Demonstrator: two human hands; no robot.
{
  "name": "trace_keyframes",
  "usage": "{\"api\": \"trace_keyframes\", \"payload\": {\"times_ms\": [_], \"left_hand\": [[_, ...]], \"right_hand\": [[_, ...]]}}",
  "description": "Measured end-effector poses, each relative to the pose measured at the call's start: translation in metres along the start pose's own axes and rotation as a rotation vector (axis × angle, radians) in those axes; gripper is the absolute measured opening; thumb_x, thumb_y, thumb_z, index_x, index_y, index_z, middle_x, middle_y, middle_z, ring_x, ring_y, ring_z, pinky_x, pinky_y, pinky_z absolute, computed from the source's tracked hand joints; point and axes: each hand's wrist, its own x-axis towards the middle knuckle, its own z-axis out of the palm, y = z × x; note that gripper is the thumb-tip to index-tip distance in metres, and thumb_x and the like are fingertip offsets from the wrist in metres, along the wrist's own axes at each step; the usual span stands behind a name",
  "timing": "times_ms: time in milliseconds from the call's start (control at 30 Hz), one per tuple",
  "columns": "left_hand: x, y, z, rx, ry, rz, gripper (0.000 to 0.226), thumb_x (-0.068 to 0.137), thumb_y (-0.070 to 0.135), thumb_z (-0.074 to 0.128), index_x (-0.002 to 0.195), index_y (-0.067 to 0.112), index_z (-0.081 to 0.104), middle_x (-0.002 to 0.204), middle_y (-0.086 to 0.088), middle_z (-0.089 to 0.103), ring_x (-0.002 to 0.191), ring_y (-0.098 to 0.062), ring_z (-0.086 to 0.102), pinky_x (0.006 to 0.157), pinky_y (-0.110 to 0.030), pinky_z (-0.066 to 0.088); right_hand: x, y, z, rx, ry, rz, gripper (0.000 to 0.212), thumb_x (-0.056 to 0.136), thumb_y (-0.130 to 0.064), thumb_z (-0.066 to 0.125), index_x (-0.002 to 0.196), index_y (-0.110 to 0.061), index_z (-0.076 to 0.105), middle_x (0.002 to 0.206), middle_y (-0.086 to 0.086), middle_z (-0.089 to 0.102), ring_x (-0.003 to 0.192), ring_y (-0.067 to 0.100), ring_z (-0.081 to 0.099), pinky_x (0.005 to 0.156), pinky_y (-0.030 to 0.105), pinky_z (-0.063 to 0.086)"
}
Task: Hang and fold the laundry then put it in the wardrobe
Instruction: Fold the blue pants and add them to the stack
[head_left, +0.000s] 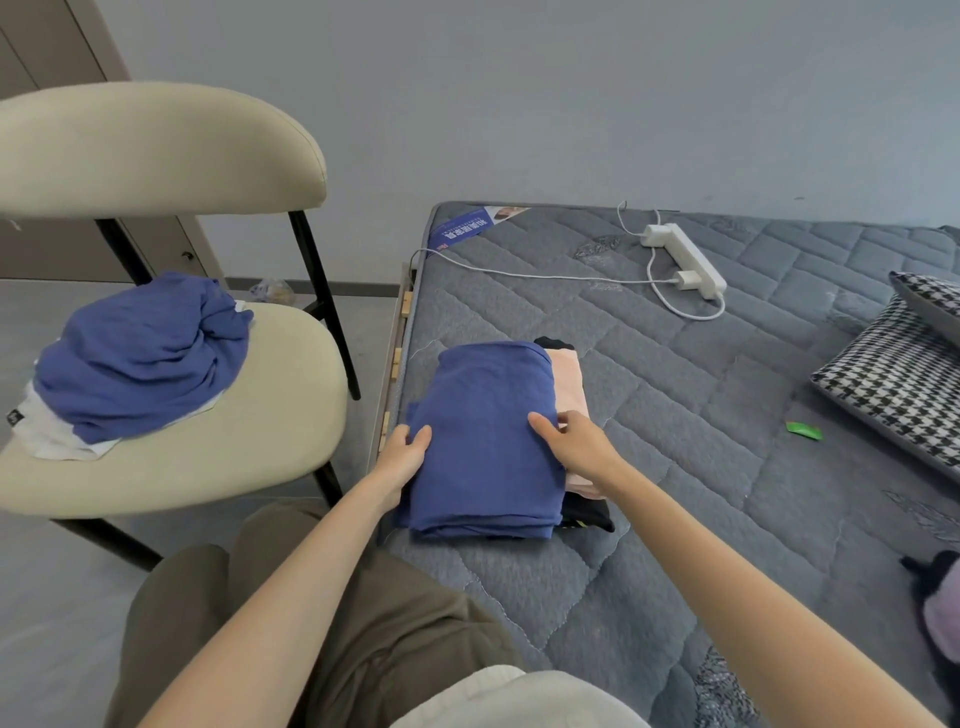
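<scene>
A folded blue garment (488, 431) tops a small stack near the left edge of the grey mattress (701, 405). Under it show a pale pink garment (569, 389) and a black one (589, 514). My left hand (405, 452) grips the stack's left side, thumb on top of the blue cloth. My right hand (574, 441) holds the right side, thumb on the blue cloth and fingers against the pink layer. On the cream chair (270, 410) to the left lies a crumpled blue garment (140, 353) over a white one (52, 436).
A white power strip (688, 260) with a cable lies at the back of the mattress. Houndstooth pillows (904, 374) sit at the right, a small green wrapper (802, 430) near them. A dark and pink item (940, 613) lies at the right edge. A wardrobe door (47, 62) stands behind the chair.
</scene>
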Motion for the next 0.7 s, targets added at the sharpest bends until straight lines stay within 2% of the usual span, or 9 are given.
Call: {"api": "trace_keyframes", "payload": {"times_ms": [100, 167, 233, 367, 467, 567, 700], "left_hand": [[0.005, -0.002, -0.004, 0.026, 0.025, -0.015, 0.035, 0.1, 0.037, 0.038, 0.123, 0.011, 0.042, 0.131, -0.009, 0.045, 0.108, -0.023, 0.049, 0.091, -0.036, 0.042], [0.012, -0.01, -0.006, 0.181, 0.097, -0.081, 0.044, 0.098, 0.043, 0.039, 0.129, 0.011, 0.044, 0.141, -0.012, 0.031, 0.121, -0.03, 0.042, 0.102, -0.041, 0.038], [0.015, -0.016, -0.005, 0.326, 0.158, -0.137, 0.049, 0.097, 0.044, 0.04, 0.13, 0.008, 0.046, 0.144, -0.015, 0.022, 0.126, -0.035, 0.038, 0.107, -0.043, 0.034], [0.01, -0.014, 0.003, 0.466, 0.209, -0.055, 0.045, 0.096, 0.043, 0.042, 0.114, 0.003, 0.052, 0.131, -0.015, 0.038, 0.113, -0.036, 0.047, 0.101, -0.042, 0.038], [0.011, -0.015, 0.009, 0.248, 0.183, 0.031, 0.042, 0.094, 0.039, 0.051, 0.115, 0.004, 0.043, 0.126, -0.014, 0.046, 0.11, -0.029, 0.05, 0.088, -0.034, 0.043], [0.012, -0.011, 0.01, -0.02, 0.15, -0.032, 0.063, 0.087, 0.045, 0.06, 0.127, -0.003, 0.046, 0.125, -0.016, 0.055, 0.108, -0.029, 0.057, 0.079, -0.03, 0.046], [0.003, -0.005, 0.005, -0.241, 0.041, -0.094, 0.055, 0.084, 0.043, 0.066, 0.118, 0.001, 0.058, 0.113, -0.011, 0.063, 0.083, -0.019, 0.062, 0.062, -0.026, 0.048]], "right_hand": [[0.01, -0.007, 0.006, 0.106, 0.022, 0.042, 0.054, 0.088, -0.053, 0.054, 0.115, -0.006, 0.051, 0.108, 0.004, 0.061, 0.097, 0.022, 0.059, 0.081, 0.035, 0.049], [0.016, -0.011, 0.01, 0.165, 0.03, 0.066, 0.058, 0.083, -0.053, 0.061, 0.114, -0.004, 0.052, 0.107, 0.006, 0.062, 0.093, 0.021, 0.06, 0.075, 0.033, 0.05], [0.019, -0.013, 0.016, 0.23, 0.028, 0.099, 0.06, 0.079, -0.05, 0.067, 0.11, 0.001, 0.056, 0.105, 0.012, 0.064, 0.087, 0.023, 0.061, 0.066, 0.031, 0.047], [0.02, -0.014, 0.025, 0.316, 0.044, 0.118, 0.054, 0.077, -0.047, 0.071, 0.108, -0.006, 0.055, 0.105, 0.007, 0.062, 0.093, 0.023, 0.06, 0.069, 0.031, 0.048], [0.017, -0.017, 0.03, 0.341, 0.049, 0.068, 0.048, 0.08, -0.044, 0.07, 0.111, -0.012, 0.055, 0.109, 0.002, 0.061, 0.099, 0.02, 0.059, 0.08, 0.033, 0.05], [0.014, -0.022, 0.031, 0.373, 0.037, 0.002, 0.045, 0.083, -0.038, 0.069, 0.118, -0.016, 0.051, 0.114, 0.0, 0.059, 0.103, 0.018, 0.057, 0.085, 0.033, 0.048], [0.011, -0.024, 0.03, 0.381, 0.017, -0.047, 0.051, 0.087, -0.035, 0.065, 0.13, -0.017, 0.044, 0.125, 0.001, 0.055, 0.111, 0.018, 0.054, 0.087, 0.03, 0.044]]}}
